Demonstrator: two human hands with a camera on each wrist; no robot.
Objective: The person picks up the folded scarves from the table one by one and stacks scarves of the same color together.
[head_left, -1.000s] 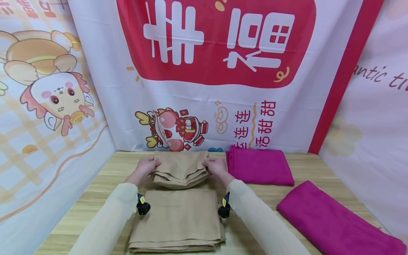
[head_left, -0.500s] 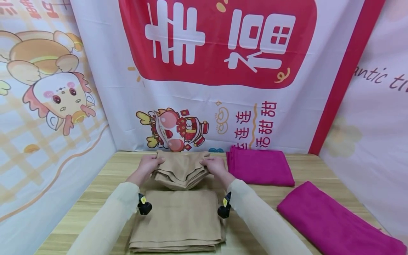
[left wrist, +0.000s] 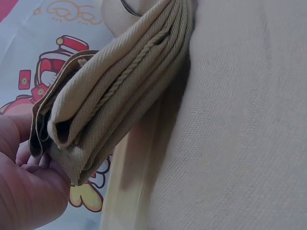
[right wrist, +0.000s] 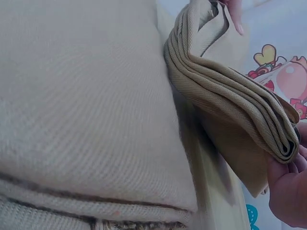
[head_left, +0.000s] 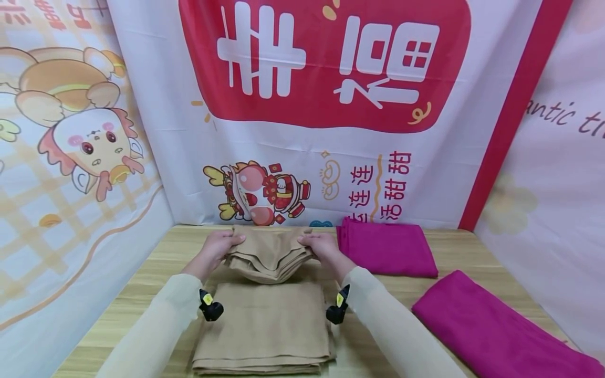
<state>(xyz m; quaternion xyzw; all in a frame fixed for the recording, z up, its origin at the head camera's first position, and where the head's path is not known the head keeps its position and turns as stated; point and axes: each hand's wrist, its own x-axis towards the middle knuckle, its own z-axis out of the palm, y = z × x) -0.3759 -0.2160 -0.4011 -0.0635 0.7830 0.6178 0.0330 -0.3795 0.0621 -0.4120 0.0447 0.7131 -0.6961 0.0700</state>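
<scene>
Lengthwise, the sagging tan cloth [head_left: 267, 251] runs sideways from left hand [head_left: 218, 249] to right hand [head_left: 323, 247], fingers [right wrist: 277, 173] pinching both ends

The wood-grained tabletop [head_left: 142, 294] carries a layered tan pile [head_left: 262, 323] in front, a magenta cloth [head_left: 387, 249] at the back and another magenta cloth [head_left: 491, 331] at right, and perhaps the bunched tan cloth's [head_left: 271, 254] underside.

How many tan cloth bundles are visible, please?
2: the far bundle, held by left hand and right hand; the nearer bundle, lying on the table. Layers may hide separate cloths.
</scene>
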